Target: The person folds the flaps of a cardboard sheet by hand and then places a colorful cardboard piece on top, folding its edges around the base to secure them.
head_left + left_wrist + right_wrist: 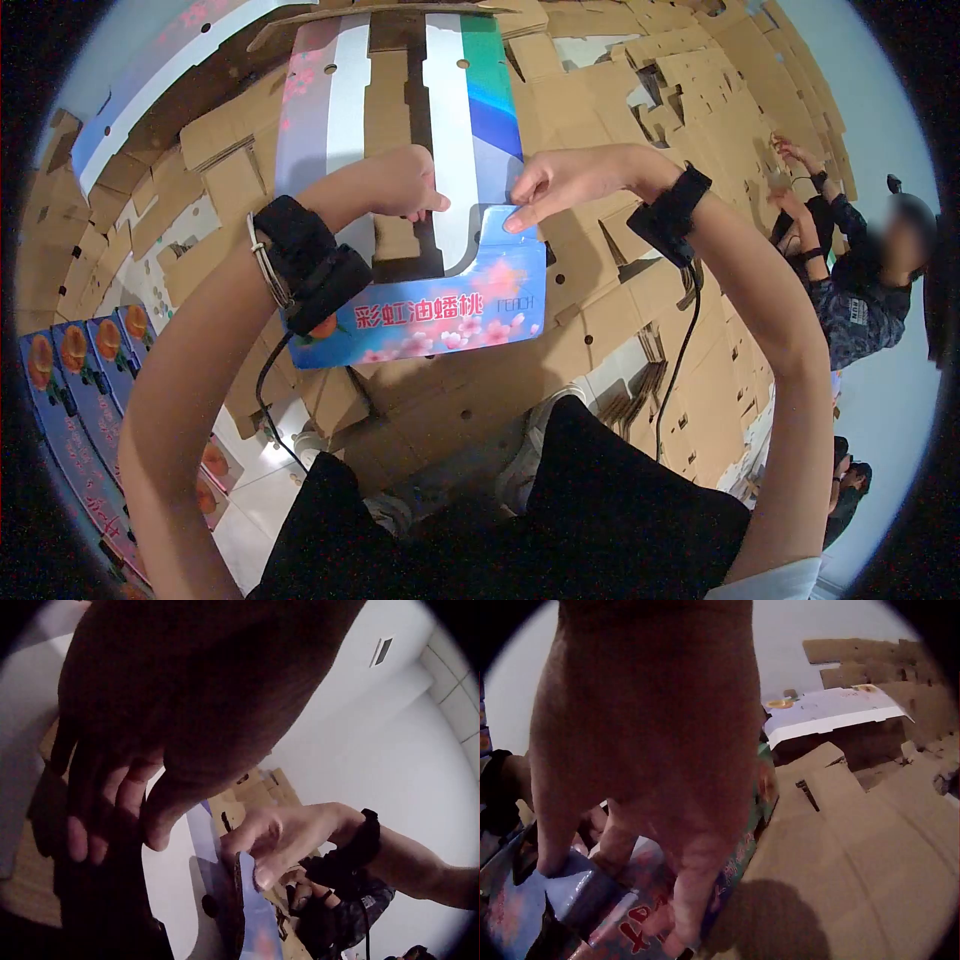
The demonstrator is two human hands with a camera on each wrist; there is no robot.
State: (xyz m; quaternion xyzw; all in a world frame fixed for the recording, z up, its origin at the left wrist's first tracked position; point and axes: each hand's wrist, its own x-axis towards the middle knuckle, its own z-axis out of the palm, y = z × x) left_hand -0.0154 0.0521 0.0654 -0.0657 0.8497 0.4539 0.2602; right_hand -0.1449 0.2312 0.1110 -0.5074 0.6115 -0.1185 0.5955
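A printed peach carton (pixel 420 325), with Chinese lettering and pink blossoms, lies before me with a long opening between white strips. At that opening's right edge is my left hand (pixel 400 183). Its thumb touches the inner white strip (pixel 161 892) while its fingers hang loosely beside it, over the gap. My right hand (pixel 580 185) grips the carton's right side at a folded blue corner flap (pixel 497 225). In the right wrist view its thumb presses the glossy flap (pixel 585 889), and other fingers reach down the lettered outer side.
Brown flattened cardboard (pixel 590 110) covers much of the floor. Several printed cartons (pixel 75 400) stand at the left, and another printed panel (pixel 150 75) lies at the upper left. Another person (pixel 850 280) works at the right. Dark cables (pixel 690 340) hang from both wrist cameras.
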